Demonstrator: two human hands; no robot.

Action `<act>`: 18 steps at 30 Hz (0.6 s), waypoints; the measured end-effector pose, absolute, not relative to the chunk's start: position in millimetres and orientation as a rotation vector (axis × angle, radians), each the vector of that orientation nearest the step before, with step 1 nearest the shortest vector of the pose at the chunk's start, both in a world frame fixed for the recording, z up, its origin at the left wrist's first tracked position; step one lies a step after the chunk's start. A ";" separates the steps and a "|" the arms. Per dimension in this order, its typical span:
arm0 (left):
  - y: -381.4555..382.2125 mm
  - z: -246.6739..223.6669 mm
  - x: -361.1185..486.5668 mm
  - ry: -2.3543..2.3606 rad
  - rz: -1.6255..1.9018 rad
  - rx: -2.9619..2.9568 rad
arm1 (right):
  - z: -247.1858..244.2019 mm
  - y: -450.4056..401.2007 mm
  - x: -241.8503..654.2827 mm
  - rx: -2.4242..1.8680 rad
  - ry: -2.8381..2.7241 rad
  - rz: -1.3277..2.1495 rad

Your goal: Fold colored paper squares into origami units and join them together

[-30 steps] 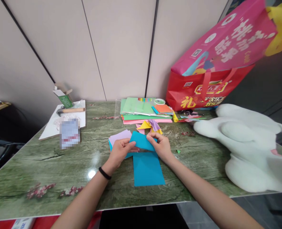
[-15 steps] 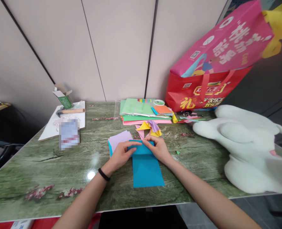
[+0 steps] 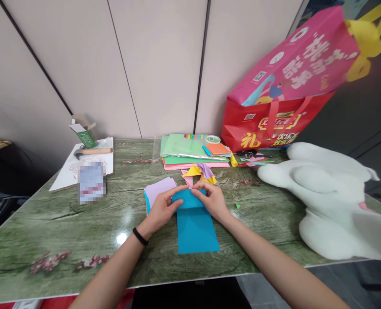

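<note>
So the blue strip (image 3: 188, 200), tilted up a second ago, is now held lower by the left hand (image 3: 162, 207) and right hand (image 3: 212, 201), fingertips nearly meeting at its far edge. Seems a crease is being worked, by the blue square's (image 3: 197, 235) far end.

From here I see a bright blue paper (image 3: 190, 199), wide and short, just below the middle of the frame. It looks folded. Another blue sheet (image 3: 197, 232) lies flat and smooth below it, its top edge hidden.
</note>
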State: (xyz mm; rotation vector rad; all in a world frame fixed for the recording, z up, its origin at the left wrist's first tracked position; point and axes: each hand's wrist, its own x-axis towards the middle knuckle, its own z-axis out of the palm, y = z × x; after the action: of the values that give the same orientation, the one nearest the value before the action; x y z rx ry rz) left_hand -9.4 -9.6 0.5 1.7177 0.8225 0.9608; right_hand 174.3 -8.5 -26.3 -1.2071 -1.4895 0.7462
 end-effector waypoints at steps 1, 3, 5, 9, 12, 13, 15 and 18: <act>-9.8 0.6 -9.1 0.818 0.971 1.684 | -26.5 -8.5 174.4 -1.207 -1.487 0.745; -9.8 0.3 -8.6 0.814 0.983 1.632 | -26.6 -8.7 174.6 -1.209 -1.487 0.739; -9.2 -0.7 -8.3 0.823 0.993 1.618 | -26.3 -8.9 174.7 -1.209 -1.485 0.735; -7.3 -3.3 -8.2 0.851 1.028 1.605 | -24.4 -9.9 174.2 -1.204 -1.484 0.726; -6.8 -3.9 -8.2 0.861 1.061 1.552 | -22.7 -11.1 172.8 -1.194 -1.494 0.718; -6.9 -3.6 -8.3 0.868 1.069 1.541 | -22.2 -11.5 172.3 -1.190 -1.495 0.715; -7.8 -2.2 -8.4 0.895 1.054 1.532 | -21.4 -12.3 171.6 -1.186 -1.494 0.709; -9.5 0.8 -8.5 0.962 0.990 1.543 | -20.6 -13.0 171.2 -1.186 -1.496 0.704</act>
State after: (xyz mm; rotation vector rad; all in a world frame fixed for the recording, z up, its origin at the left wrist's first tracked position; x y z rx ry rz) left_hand -8.5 -9.5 0.8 1.5429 0.9622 0.9896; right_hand 171.2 -13.0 -20.6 -1.1856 -1.4962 0.7043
